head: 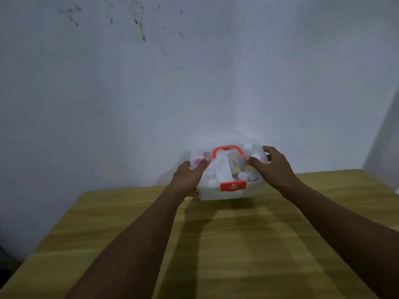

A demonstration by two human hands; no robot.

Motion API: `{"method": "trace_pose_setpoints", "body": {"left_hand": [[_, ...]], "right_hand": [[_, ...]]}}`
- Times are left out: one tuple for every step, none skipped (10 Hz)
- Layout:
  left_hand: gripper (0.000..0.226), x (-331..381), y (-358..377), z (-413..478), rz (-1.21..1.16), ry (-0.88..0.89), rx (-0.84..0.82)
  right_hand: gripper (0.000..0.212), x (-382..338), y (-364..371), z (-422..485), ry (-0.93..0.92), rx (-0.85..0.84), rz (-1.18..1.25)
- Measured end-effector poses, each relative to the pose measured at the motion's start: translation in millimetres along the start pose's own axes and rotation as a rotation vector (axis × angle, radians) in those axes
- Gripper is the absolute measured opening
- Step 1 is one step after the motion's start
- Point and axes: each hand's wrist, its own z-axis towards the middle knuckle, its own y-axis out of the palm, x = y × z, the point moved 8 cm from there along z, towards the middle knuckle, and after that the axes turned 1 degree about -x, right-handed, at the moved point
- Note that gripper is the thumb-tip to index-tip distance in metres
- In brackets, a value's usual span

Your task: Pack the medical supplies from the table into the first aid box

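A translucent white first aid box [224,192] stands at the far edge of the wooden table [216,244], tilted toward me, its clear lid down. A red handle [226,150] lies on the lid and a red latch with a white cross [233,186] sits at the front. Through the lid I see white bottle caps, pink round shapes and a yellow item. My left hand [190,176] grips the box's left side with fingers on the lid. My right hand [271,167] holds the right side, thumb on the lid.
A pale grey wall with dark stains [140,29] rises right behind the table. The table's left edge runs diagonally at the lower left, with dark floor beyond it. Both forearms stretch across the tabletop.
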Motion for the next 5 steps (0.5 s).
{"method": "trace_pose_setpoints", "body": {"left_hand": [[0.098, -15.5, 9.6, 15.1, 0.033, -0.068, -0.018], [0.087, -24.9, 12.0, 24.2, 0.063, -0.114, -0.006], [0.087, -24.4, 12.9, 24.4, 0.051, -0.128, -0.038], [0.088, -18.5, 11.1, 15.3, 0.136, -0.149, -0.029], [0.09, 10.0, 1.5, -3.2, 0.26, -0.073, 0.071]], "right_hand": [[0.075, 24.9, 6.5, 7.6, 0.055, 0.003, -0.04], [0.077, 32.1, 9.7, 8.1, 0.066, 0.024, -0.064], [0.079, 28.4, 13.3, 9.9, 0.084, -0.024, -0.087], [0.083, 19.4, 13.7, 5.8, 0.109, -0.128, -0.158], [0.079, -11.9, 3.3, -3.1, 0.055, -0.16, -0.264]]}}
